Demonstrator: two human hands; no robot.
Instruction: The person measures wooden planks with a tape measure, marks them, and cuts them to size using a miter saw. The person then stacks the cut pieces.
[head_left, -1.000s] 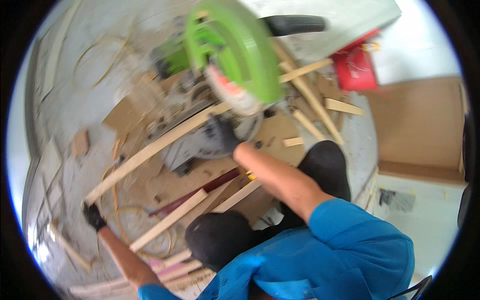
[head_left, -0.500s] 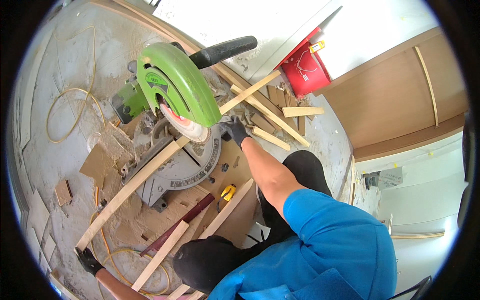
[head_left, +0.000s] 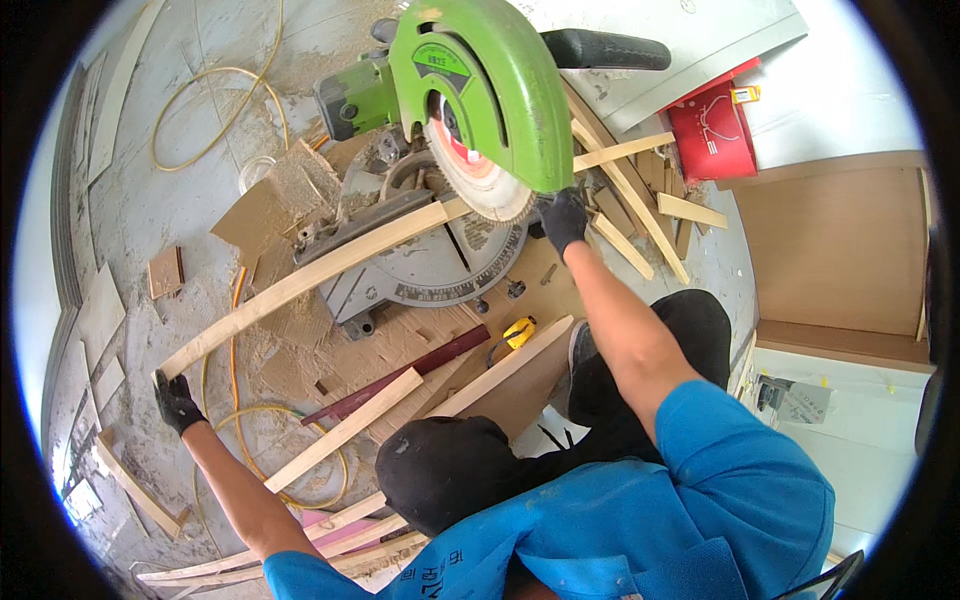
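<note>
A long pale wooden strip (head_left: 310, 280) lies across the grey bed (head_left: 410, 270) of a green miter saw (head_left: 485, 70), along its fence. My left hand (head_left: 180, 404), in a dark glove, is closed round the strip's near-left end. The round saw blade (head_left: 478, 180) hangs over the strip and hides part of it, so I cannot tell whether it runs on unbroken to the pale wood (head_left: 625, 150) at the right. My gloved right hand (head_left: 563, 218) is beside the blade guard's lower right edge, fingers curled; what they grip is hidden.
Offcuts (head_left: 690, 210) lie right of the saw, near a red box (head_left: 712, 135). A yellow tape measure (head_left: 519, 332) and a dark red strip (head_left: 400, 375) are on the floor before my knees. A yellow hose (head_left: 215, 75) coils at the left, amid sawdust and cardboard.
The view has shifted, so the saw and strip appear farther right and higher. My left hand still holds the strip's end; my right hand stays beside the blade guard.
</note>
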